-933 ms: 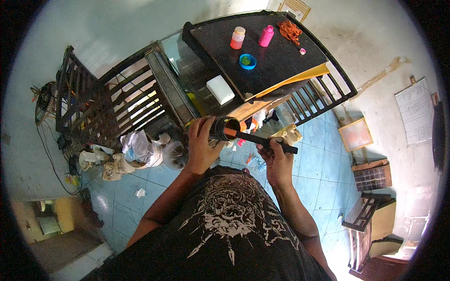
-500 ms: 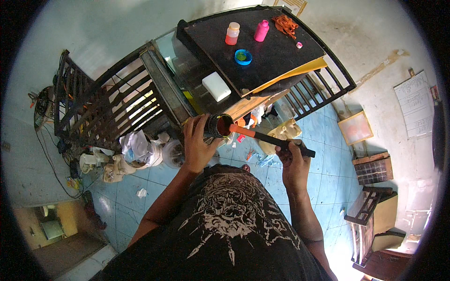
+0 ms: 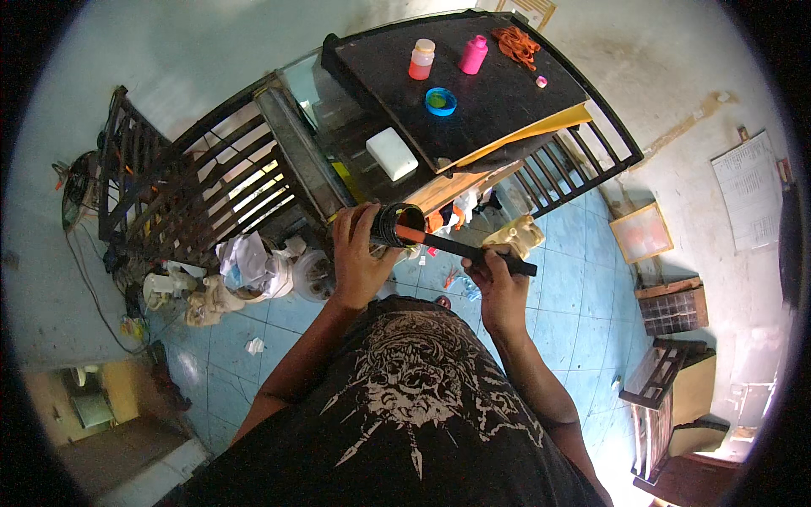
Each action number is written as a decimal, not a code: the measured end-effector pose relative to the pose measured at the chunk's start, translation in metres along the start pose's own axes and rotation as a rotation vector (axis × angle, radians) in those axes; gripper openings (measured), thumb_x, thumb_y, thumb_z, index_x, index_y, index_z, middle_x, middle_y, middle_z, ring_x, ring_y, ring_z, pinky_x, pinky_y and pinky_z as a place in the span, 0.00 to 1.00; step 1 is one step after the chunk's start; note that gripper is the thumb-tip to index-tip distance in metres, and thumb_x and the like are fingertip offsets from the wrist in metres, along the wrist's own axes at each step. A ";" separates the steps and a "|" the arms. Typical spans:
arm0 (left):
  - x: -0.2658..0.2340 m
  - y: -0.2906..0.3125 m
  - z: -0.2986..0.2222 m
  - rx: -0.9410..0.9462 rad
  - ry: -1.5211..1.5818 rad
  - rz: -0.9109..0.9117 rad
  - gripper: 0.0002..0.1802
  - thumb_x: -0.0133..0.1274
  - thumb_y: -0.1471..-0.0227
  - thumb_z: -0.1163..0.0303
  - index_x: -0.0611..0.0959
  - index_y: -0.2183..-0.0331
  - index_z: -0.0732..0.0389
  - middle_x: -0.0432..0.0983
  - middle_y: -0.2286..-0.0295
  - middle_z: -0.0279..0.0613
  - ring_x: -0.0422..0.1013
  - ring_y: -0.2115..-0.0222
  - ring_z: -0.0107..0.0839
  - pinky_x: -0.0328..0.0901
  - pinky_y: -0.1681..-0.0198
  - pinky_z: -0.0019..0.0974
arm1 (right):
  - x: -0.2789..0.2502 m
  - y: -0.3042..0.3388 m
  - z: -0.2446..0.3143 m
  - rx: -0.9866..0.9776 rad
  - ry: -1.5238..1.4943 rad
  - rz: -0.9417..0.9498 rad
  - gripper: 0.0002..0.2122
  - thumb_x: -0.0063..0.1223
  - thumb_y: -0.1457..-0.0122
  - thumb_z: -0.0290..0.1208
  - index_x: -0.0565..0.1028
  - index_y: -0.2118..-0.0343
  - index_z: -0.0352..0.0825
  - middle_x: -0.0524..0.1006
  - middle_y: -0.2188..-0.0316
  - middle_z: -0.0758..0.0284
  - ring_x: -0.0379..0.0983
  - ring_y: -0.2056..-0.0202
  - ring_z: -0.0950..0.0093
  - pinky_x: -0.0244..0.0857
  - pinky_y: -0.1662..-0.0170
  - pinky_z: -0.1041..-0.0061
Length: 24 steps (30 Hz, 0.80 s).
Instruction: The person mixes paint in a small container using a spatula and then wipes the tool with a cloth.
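My left hand (image 3: 359, 252) is wrapped round a dark, open-mouthed jar (image 3: 387, 226), which is tilted with its opening toward my right. In my right hand (image 3: 504, 291) is the black handle of a stirring stick (image 3: 452, 246), perhaps a spatula. Its orange-coloured end reaches into the jar, and the tip is hidden inside. Beyond the jar, a white block-shaped container (image 3: 392, 155) lies on the dark surface. A blue lid (image 3: 440, 102) with something yellow-green inside sits farther back.
On the black tabletop (image 3: 498, 110) stand a bottle of pinkish liquid (image 3: 421, 59) and a pink bottle (image 3: 474, 54). Beside them are orange bands (image 3: 517, 46) and a small pink cap (image 3: 541, 82). Tan jugs (image 3: 519, 236) and a rubbish-filled bucket (image 3: 269, 275) are on the blue-tiled floor.
My right hand has moved left, pushing the stick deeper into the jar, so less of its orange end shows. The left hand and jar stay nearly in place.
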<state>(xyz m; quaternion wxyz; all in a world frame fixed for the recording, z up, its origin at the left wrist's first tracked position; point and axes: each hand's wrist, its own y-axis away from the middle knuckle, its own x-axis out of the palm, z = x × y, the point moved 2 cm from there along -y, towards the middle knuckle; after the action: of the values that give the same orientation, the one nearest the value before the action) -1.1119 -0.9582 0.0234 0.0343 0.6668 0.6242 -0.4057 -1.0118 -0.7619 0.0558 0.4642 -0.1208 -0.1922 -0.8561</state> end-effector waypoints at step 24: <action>0.003 0.010 -0.003 -0.025 0.073 0.084 0.40 0.68 0.70 0.71 0.70 0.51 0.67 0.65 0.55 0.52 0.62 0.51 0.48 0.58 0.48 0.46 | -0.010 0.022 0.039 -0.531 0.697 0.449 0.06 0.49 0.41 0.21 0.73 0.62 0.26 0.79 0.68 0.58 0.77 0.64 0.75 0.70 0.61 0.78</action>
<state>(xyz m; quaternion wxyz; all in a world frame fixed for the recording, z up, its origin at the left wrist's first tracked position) -1.1027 -0.9568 0.0193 0.0369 0.7064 0.6013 -0.3716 -0.9863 -0.7483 0.0918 0.6270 0.0204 0.2302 -0.7440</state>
